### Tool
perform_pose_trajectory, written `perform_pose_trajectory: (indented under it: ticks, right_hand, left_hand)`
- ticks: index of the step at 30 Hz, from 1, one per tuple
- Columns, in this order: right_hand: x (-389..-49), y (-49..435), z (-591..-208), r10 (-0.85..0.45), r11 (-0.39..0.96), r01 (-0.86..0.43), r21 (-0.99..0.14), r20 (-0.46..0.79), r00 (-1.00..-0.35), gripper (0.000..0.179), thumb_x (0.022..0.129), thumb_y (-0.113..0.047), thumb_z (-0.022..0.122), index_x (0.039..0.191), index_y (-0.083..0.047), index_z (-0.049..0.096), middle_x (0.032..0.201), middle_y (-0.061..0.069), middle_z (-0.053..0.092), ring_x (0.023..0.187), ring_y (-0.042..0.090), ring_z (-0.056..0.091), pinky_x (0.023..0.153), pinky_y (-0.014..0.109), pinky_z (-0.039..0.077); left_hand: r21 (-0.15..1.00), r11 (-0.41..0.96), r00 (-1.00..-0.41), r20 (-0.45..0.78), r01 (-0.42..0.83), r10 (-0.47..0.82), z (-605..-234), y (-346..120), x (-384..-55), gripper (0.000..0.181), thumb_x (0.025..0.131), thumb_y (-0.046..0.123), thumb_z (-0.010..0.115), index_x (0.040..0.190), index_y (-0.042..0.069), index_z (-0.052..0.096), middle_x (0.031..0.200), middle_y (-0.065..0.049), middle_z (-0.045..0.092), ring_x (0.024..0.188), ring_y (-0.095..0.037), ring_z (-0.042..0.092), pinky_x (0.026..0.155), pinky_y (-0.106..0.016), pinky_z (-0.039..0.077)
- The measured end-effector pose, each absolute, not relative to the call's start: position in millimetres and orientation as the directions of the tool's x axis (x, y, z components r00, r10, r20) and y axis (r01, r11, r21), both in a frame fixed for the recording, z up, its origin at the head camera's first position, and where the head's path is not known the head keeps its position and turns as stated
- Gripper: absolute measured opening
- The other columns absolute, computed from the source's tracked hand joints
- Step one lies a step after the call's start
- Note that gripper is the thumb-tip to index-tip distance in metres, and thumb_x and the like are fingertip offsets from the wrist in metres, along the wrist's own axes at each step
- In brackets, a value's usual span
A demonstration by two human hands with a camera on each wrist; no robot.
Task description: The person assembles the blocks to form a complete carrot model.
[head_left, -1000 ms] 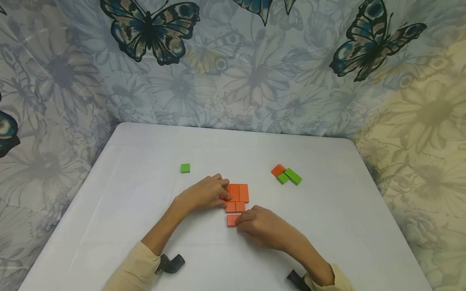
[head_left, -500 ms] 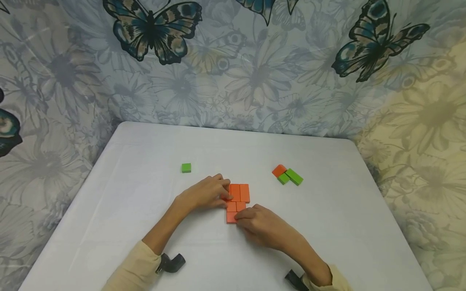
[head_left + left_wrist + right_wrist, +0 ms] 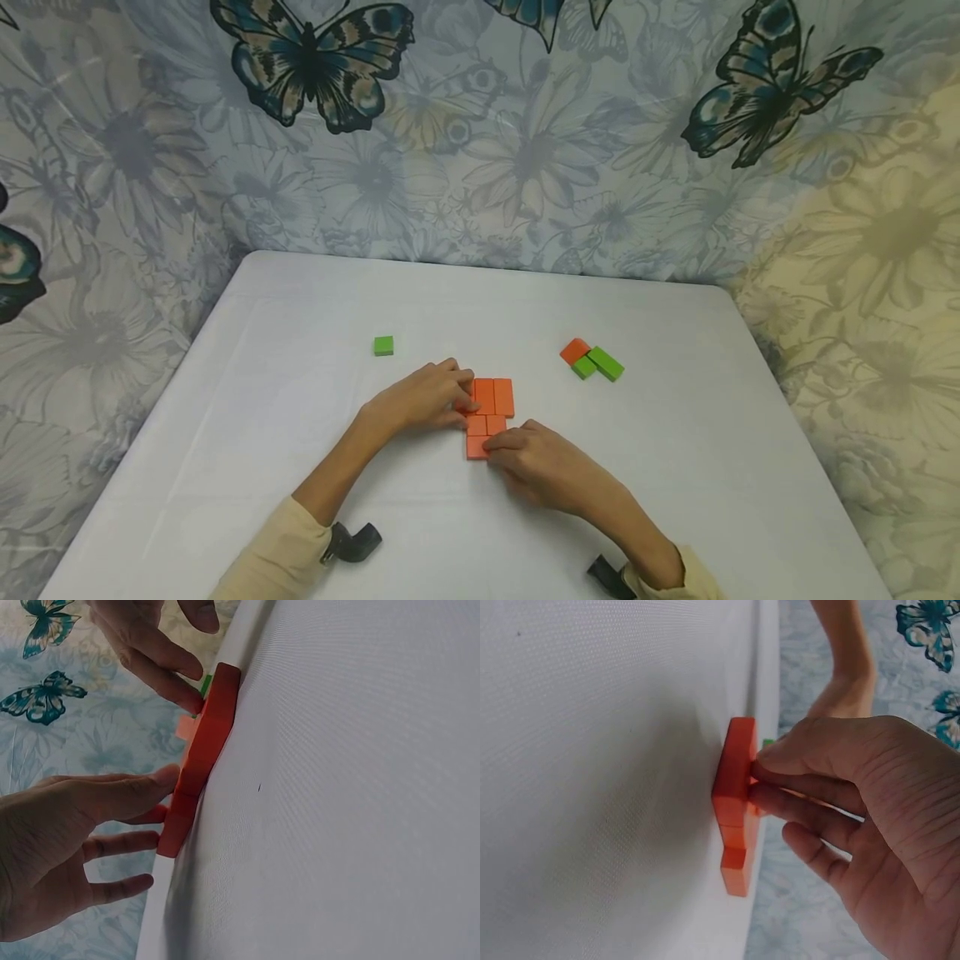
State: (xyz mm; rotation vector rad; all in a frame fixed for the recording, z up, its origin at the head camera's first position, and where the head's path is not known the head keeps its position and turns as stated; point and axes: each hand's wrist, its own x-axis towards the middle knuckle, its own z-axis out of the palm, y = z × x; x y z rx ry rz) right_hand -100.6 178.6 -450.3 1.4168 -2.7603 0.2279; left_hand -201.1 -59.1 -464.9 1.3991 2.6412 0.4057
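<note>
Overall, edges: the white worktop (image 3: 270, 333) ends at the back against a flowered wall covering (image 3: 525, 208) with butterflies; both far corners are rounded, and the left and right sides slant outward toward the viewer.
Side room: broad white surface stretches left of the left hand (image 3: 423, 398) and right of the right hand (image 3: 547, 471).
Back room: a strip of white runs between the orange arrangement and the rear edge.
Far pieces: a green square block (image 3: 383, 346) sits alone beyond the left hand; an orange piece (image 3: 575, 351), a small green block (image 3: 583, 367) and a longer green block (image 3: 606, 364) cluster to the far right, well apart from both hands.
Orange arrangement: near the worktop's middle, between the hands, oblong orange blocks (image 3: 504, 398) lie side by side in the far row, small orange blocks (image 3: 495, 425) adjoin them, and the near orange block (image 3: 476, 448) lies against those; the far row juts past the middle one on the right.
Left fingers: spread apart, thumb and forefinger touching the arrangement's left side and hiding part of it.
Right fingers: thumb and fingertips pinch the near orange block at its right end, covering that end in the head view.
Forearms: pale sleeves (image 3: 273, 550) and dark wrist mounts (image 3: 356, 543) show near the viewer, below the blocks.
</note>
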Motion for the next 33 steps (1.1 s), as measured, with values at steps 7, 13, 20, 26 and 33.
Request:
perform_pose_trajectory:
  ticks: [7, 13, 20, 26, 33]
  right_hand:
    - [-106.7, 189.5, -443.7, -0.780, 0.601, -0.790, -0.123, 0.126, -0.613, 0.028, 0.087, -0.007, 0.082, 0.115, -0.007, 0.078, 0.120, 0.003, 0.077, 0.109, 0.016, 0.073, 0.090, 0.030, 0.060]
    - [-131.5, 215.4, -424.1, -0.660, 0.715, -0.681, -0.158, 0.168, -0.732, 0.037, 0.085, -0.005, 0.083, 0.122, -0.004, 0.074, 0.124, 0.010, 0.076, 0.113, 0.025, 0.073, 0.094, 0.039, 0.062]
    - [-184.3, 257.9, -422.6, -0.483, 0.838, -0.512, -0.190, 0.181, -0.857, 0.037, 0.090, 0.001, 0.075, 0.126, 0.004, 0.068, 0.126, 0.021, 0.072, 0.110, 0.037, 0.072, 0.094, 0.050, 0.061]
    - [-219.9, 275.4, -442.1, -0.388, 0.900, -0.387, -0.199, 0.034, -0.921, 0.040, 0.092, 0.010, 0.067, 0.132, 0.013, 0.061, 0.132, 0.030, 0.066, 0.120, 0.045, 0.066, 0.100, 0.056, 0.057]
    - [-232.5, 270.2, -457.0, -0.371, 0.896, -0.374, -0.238, 0.059, -0.927, 0.029, 0.084, 0.009, 0.079, 0.111, 0.013, 0.070, 0.103, 0.022, 0.072, 0.094, 0.035, 0.068, 0.086, 0.047, 0.059]
  left_hand:
    - [0.255, 0.508, -0.531, 0.026, 0.823, 0.847, -462.5, -59.9, -198.7, 0.029, 0.093, 0.034, 0.080, 0.119, 0.022, 0.081, 0.105, 0.004, 0.068, 0.095, -0.014, 0.055, 0.079, -0.026, 0.050]
    - [0.191, 0.513, -0.520, -0.015, 0.837, 0.854, -457.6, -62.0, -192.8, 0.034, 0.097, 0.037, 0.074, 0.127, 0.022, 0.077, 0.119, 0.000, 0.068, 0.114, -0.021, 0.061, 0.093, -0.038, 0.055]
    - [0.174, 0.514, -0.521, -0.005, 0.840, 0.853, -457.1, -64.4, -189.2, 0.031, 0.101, 0.033, 0.069, 0.129, 0.021, 0.075, 0.126, 0.000, 0.068, 0.125, -0.023, 0.061, 0.101, -0.043, 0.053]
    - [0.164, 0.471, -0.480, 0.013, 0.867, 0.877, -460.3, -69.2, -184.7, 0.025, 0.102, 0.027, 0.067, 0.126, 0.022, 0.076, 0.128, 0.001, 0.068, 0.125, -0.024, 0.060, 0.099, -0.044, 0.053]
    - [0.196, 0.485, -0.493, -0.011, 0.852, 0.870, -459.6, -71.5, -182.0, 0.031, 0.103, 0.027, 0.067, 0.132, 0.022, 0.074, 0.130, 0.003, 0.070, 0.121, -0.020, 0.061, 0.100, -0.042, 0.054]
